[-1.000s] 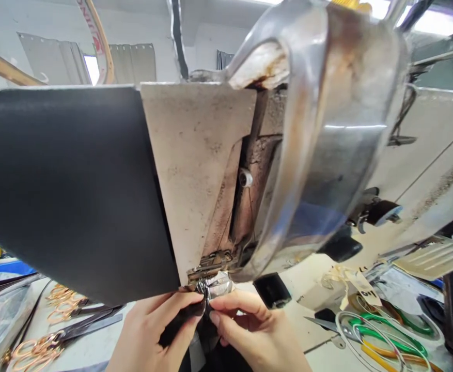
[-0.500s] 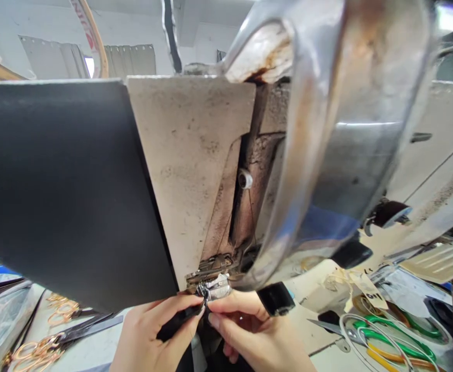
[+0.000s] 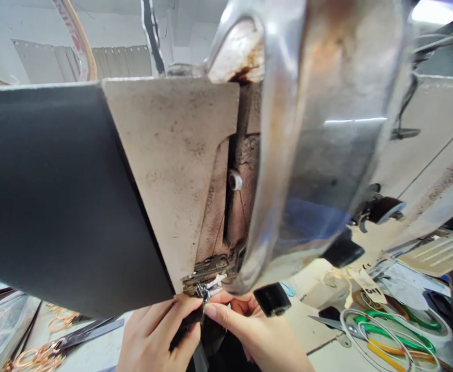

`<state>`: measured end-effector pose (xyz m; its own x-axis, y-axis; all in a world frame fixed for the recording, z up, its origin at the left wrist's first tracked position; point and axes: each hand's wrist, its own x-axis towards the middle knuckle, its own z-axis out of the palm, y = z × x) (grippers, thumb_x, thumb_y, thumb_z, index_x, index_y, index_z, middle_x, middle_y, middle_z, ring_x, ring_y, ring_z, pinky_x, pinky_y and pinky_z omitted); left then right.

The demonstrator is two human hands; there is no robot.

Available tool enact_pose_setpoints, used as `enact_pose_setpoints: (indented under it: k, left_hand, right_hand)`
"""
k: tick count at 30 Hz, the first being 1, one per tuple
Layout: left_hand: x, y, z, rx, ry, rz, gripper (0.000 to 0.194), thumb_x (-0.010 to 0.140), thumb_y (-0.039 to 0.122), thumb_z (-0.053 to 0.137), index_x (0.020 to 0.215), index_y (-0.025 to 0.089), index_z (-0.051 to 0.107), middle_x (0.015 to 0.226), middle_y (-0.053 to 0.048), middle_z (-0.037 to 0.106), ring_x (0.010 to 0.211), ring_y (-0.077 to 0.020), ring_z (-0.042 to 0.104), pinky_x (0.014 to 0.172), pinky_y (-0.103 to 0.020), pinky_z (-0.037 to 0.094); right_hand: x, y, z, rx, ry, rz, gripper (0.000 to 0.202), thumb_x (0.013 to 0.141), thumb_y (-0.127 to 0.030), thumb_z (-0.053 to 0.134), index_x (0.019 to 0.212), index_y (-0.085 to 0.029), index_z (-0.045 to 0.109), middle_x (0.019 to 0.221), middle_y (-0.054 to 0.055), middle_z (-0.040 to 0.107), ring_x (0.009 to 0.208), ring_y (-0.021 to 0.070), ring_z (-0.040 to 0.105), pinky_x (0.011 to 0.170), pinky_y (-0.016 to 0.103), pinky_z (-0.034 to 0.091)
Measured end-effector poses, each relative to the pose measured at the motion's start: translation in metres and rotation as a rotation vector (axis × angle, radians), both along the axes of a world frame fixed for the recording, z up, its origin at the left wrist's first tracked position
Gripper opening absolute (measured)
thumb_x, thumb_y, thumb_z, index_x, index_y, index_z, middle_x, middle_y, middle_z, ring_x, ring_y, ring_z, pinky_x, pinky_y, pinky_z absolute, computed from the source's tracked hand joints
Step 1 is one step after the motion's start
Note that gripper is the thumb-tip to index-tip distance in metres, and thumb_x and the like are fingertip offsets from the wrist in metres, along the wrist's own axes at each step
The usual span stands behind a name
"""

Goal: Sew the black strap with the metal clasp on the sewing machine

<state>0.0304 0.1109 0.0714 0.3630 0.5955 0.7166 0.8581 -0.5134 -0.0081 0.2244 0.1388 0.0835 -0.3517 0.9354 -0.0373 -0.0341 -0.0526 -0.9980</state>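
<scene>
I look up close at the worn head of a sewing machine, with a black panel on its left side and a shiny rusted metal guard on its right. Below its presser foot, my left hand and my right hand pinch a narrow black strap between thumb and fingers. The fingertips meet right under the foot, beside a small shiny metal piece. The strap's lower part is hidden between my hands.
Copper-coloured rings and black straps lie on the table at lower left. At lower right are scissors, green and yellow cords, a paper tag and a black block.
The view shifted left and closer to the machine. My hands rose slightly and pressed together at the presser foot; the crinkled silvery piece now shows less.
</scene>
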Motion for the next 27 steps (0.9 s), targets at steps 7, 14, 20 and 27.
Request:
enact_pose_setpoints:
  k: [7, 14, 20, 27]
  left_hand:
    - [0.000, -0.001, 0.007, 0.033, -0.025, 0.007, 0.015, 0.098, 0.029, 0.053, 0.110, 0.031, 0.062, 0.098, 0.008, 0.077, 0.085, -0.0112, 0.075, 0.077, -0.022, 0.059]
    - [0.006, 0.000, 0.015, 0.034, -0.092, 0.030, 0.018, 0.103, 0.038, 0.044, 0.103, 0.030, 0.061, 0.091, 0.006, 0.078, 0.078, -0.0121, 0.076, 0.069, -0.019, 0.059]
    - [0.007, -0.001, 0.017, -0.017, -0.115, -0.035, 0.014, 0.098, 0.038, 0.054, 0.107, 0.030, 0.060, 0.100, 0.006, 0.078, 0.087, -0.0118, 0.076, 0.074, -0.018, 0.059]
    - [-0.003, 0.003, 0.008, 0.105, 0.055, 0.024, 0.014, 0.101, 0.034, 0.051, 0.103, 0.027, 0.064, 0.093, 0.008, 0.079, 0.076, -0.0117, 0.076, 0.066, -0.023, 0.056]
  right_hand:
    - [-0.005, -0.008, -0.005, 0.210, -0.069, -0.234, 0.039, 0.080, -0.054, 0.073, 0.064, -0.019, 0.066, 0.056, -0.004, 0.044, 0.055, 0.0112, 0.039, 0.048, 0.022, 0.032]
    - [0.003, -0.010, -0.003, 0.935, -0.426, -0.315, 0.019, 0.096, -0.023, 0.058, 0.093, -0.024, 0.077, 0.075, 0.001, 0.070, 0.064, 0.0133, 0.064, 0.063, 0.021, 0.049]
    - [0.006, -0.005, -0.009, 1.326, -0.521, -0.383, 0.027, 0.100, -0.010, 0.049, 0.105, -0.020, 0.074, 0.085, 0.005, 0.076, 0.069, 0.0153, 0.073, 0.054, 0.025, 0.045]
    - [0.006, -0.001, -0.016, 1.348, -0.498, -0.369, 0.028, 0.099, -0.009, 0.048, 0.106, -0.020, 0.073, 0.080, 0.004, 0.075, 0.066, 0.0149, 0.070, 0.058, 0.026, 0.051]
